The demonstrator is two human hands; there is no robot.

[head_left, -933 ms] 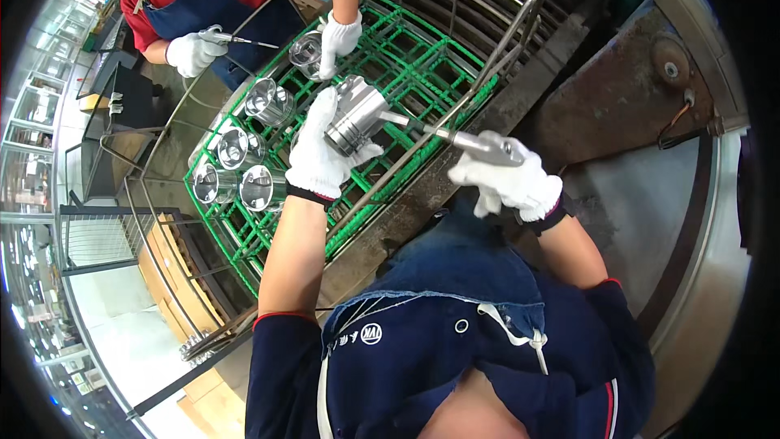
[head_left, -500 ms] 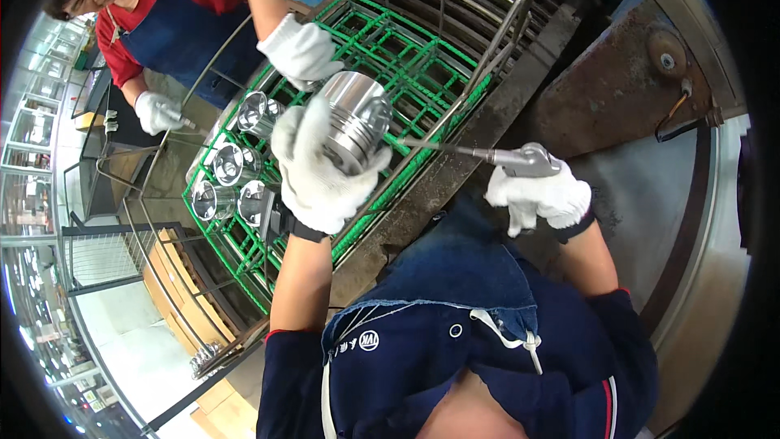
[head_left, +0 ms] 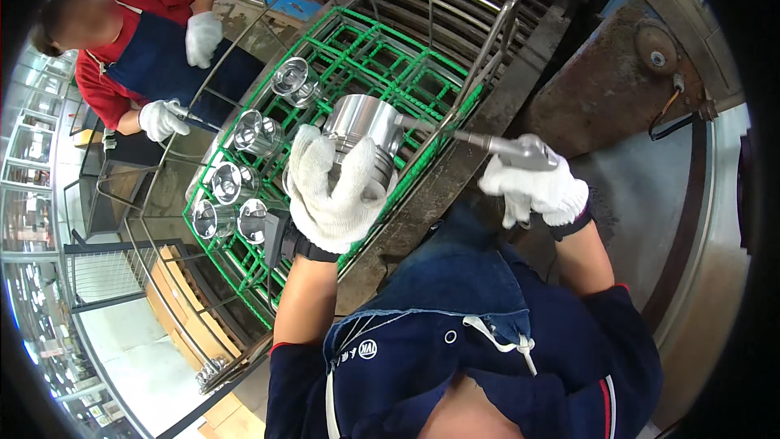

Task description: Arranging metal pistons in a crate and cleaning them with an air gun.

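Observation:
My left hand [head_left: 337, 191], in a white glove, is closed around a shiny metal piston [head_left: 363, 120], holding it above the green rack. Grooves run round the piston below its bright, smooth wall. From the right, my gloved right hand [head_left: 540, 187] grips a grey air gun [head_left: 520, 153] with a long thin nozzle. The nozzle's tip is at the piston's right side; whether it touches cannot be seen. Several other pistons, such as one at the left [head_left: 231, 183], stand in the compartments of the green rack [head_left: 406, 69].
Across the rack, a co-worker in a red shirt and blue apron [head_left: 175, 49] holds a thin tool in one gloved hand [head_left: 162, 119]. Metal rails [head_left: 487, 32] border the rack. A rusty machine part [head_left: 609, 81] stands at the right, and cardboard [head_left: 183, 293] lies at the lower left.
The co-worker's hand has drawn back from the rack, and a piston now shows in a far compartment. My left hand has turned the piston and lowered it slightly; the nozzle stays beside it.

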